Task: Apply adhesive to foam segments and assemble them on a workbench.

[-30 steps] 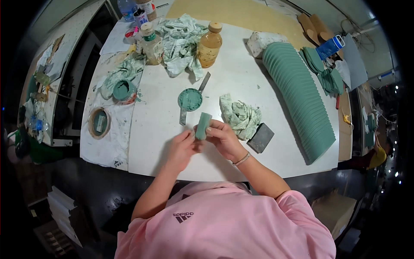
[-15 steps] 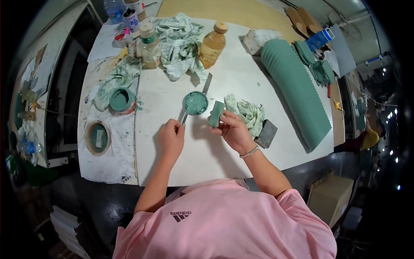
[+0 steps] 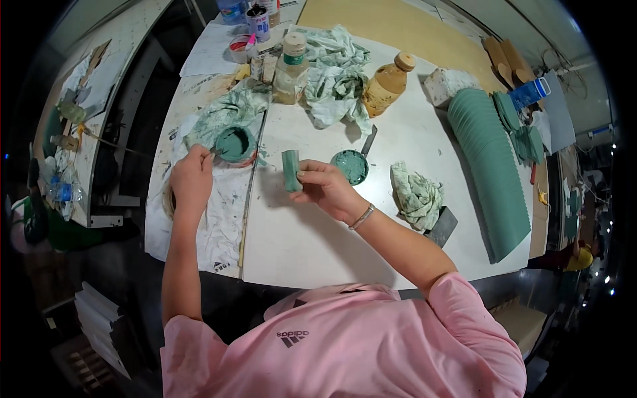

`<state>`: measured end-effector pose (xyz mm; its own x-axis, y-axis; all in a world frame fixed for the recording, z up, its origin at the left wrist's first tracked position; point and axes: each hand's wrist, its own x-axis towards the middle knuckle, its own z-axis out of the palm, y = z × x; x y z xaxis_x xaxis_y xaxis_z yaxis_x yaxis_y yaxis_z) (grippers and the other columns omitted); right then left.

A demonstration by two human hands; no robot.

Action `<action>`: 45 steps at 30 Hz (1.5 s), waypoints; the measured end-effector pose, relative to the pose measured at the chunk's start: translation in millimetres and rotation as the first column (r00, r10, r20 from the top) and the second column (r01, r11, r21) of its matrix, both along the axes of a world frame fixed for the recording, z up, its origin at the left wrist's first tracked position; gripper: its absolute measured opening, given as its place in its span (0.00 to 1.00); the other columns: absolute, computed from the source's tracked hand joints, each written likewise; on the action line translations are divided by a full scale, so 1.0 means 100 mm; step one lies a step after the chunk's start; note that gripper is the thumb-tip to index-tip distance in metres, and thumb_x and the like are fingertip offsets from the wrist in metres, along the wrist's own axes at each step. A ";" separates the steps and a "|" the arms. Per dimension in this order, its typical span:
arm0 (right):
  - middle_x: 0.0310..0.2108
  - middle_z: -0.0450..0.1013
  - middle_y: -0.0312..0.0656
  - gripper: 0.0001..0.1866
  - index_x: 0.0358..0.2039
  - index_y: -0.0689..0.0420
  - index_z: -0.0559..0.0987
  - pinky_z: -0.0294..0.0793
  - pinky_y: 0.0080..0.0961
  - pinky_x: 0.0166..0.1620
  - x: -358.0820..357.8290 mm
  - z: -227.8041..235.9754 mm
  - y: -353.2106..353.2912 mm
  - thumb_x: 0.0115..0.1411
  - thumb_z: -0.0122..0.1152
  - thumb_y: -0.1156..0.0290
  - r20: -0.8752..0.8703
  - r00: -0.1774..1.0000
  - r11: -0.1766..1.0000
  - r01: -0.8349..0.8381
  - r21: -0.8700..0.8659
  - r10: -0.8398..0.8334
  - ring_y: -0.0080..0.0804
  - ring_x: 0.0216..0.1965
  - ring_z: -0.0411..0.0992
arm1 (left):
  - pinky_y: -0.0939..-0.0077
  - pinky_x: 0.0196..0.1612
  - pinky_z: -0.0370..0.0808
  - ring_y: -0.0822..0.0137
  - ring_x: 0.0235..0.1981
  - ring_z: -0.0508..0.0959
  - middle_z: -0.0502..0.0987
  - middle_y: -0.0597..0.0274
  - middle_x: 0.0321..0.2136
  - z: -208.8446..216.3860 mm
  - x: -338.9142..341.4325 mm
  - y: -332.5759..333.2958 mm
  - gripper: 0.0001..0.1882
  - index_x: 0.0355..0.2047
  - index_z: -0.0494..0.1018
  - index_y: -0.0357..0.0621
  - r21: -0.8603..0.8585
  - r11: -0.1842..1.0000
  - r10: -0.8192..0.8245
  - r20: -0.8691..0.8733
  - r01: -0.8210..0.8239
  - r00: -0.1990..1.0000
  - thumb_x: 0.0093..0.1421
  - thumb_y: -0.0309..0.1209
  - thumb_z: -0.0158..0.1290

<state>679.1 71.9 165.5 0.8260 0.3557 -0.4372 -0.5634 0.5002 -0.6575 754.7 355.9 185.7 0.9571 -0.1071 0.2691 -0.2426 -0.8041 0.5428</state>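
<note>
My left hand (image 3: 191, 176) is closed at the near left rim of a tub of green paste (image 3: 233, 144). It pinches a thin spatula, mostly hidden by the fingers, with its end at the tub. My right hand (image 3: 332, 189) holds a small green block (image 3: 290, 170) upright between thumb and fingers, over the white tabletop. Just beyond that hand lies a shallow round dish of green paste (image 3: 350, 167), and a flat metal strip (image 3: 369, 140) sticks out behind it.
A long row of overlapping green pieces (image 3: 491, 176) curves along the right. Beside it are a crumpled stained cloth (image 3: 417, 197) and a dark grey block (image 3: 442, 227). Bottles of cloudy liquid (image 3: 290, 73) and amber liquid (image 3: 388, 86) stand at the back, with stained cloths (image 3: 335, 93) between.
My left hand has moved left with the spatula, from the shallow dish to the paste tub. My right hand has shifted left, still holding the green block. The view has turned.
</note>
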 end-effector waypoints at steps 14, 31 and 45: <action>0.35 0.77 0.39 0.10 0.45 0.60 0.76 0.80 0.25 0.42 0.39 0.04 0.31 0.65 0.54 0.71 -0.004 0.995 0.992 -0.100 -0.073 0.100 0.27 0.34 0.78 | 0.53 0.29 0.74 0.46 0.24 0.79 0.78 0.49 0.20 0.05 0.45 -0.07 0.06 0.28 0.72 0.42 0.448 0.865 -0.264 0.022 0.227 0.964 0.57 0.30 0.57; 0.32 0.77 0.40 0.10 0.43 0.60 0.77 0.80 0.24 0.35 0.46 0.02 0.32 0.63 0.59 0.70 -0.065 0.998 0.997 -0.005 -0.083 0.000 0.27 0.27 0.77 | 0.53 0.32 0.73 0.46 0.26 0.79 0.77 0.51 0.19 0.13 0.53 -0.10 0.07 0.27 0.73 0.43 0.366 0.905 -0.222 -0.028 0.216 0.975 0.55 0.31 0.59; 0.31 0.76 0.39 0.09 0.40 0.61 0.79 0.76 0.21 0.35 0.54 0.08 0.41 0.66 0.56 0.68 -0.041 0.998 0.995 0.046 -0.089 -0.050 0.26 0.30 0.74 | 0.65 0.26 0.71 0.57 0.20 0.77 0.77 0.54 0.18 0.05 0.13 -0.01 0.05 0.28 0.74 0.41 -0.003 0.996 0.092 -0.106 -0.093 0.990 0.59 0.27 0.57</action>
<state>733.4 113.1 173.1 0.8211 0.2744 -0.5005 -0.5686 0.4686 -0.6761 768.2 354.6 190.9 0.9859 -0.0153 0.1666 -0.1086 -0.8161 0.5676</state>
